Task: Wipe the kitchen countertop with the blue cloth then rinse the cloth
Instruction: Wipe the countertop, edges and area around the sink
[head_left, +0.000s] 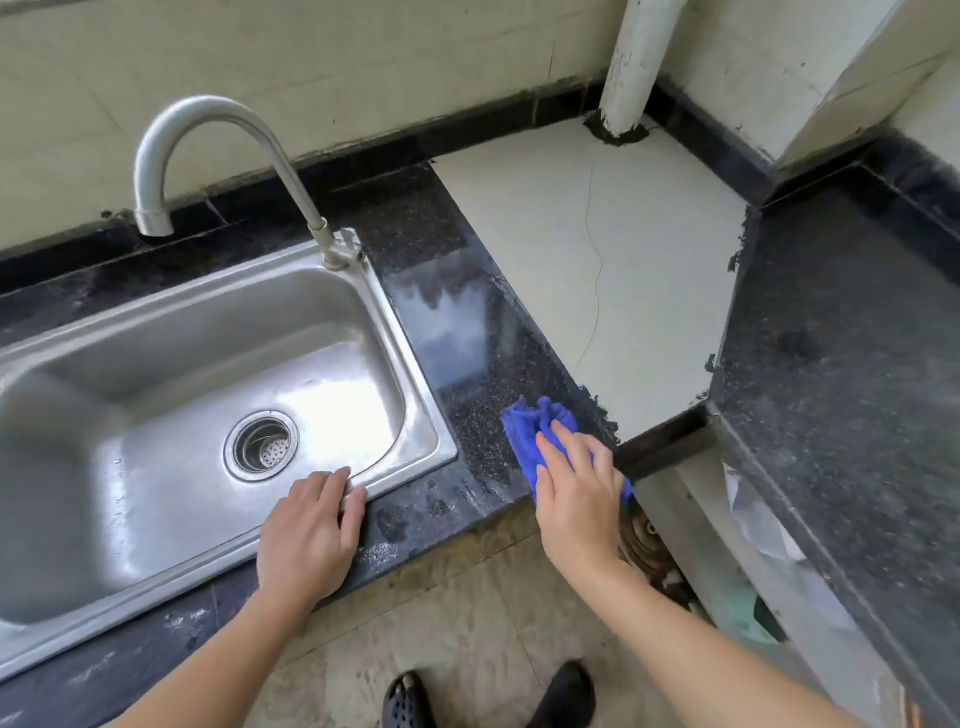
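Note:
A crumpled blue cloth (527, 431) lies on the dark speckled countertop (467, 332), near its front edge, just right of the sink. My right hand (576, 488) presses flat on the cloth and covers its near half. My left hand (311, 530) rests palm down on the front rim of the steel sink (405, 358), fingers spread, holding nothing. A wet, shiny streak shows on the countertop beyond the cloth.
A curved steel tap (208, 150) stands at the sink's back right corner, no water running. A pale cracked tile panel (613, 270) lies right of the dark strip, with a white pipe (631, 67) at its back. Another dark counter (841, 364) runs along the right.

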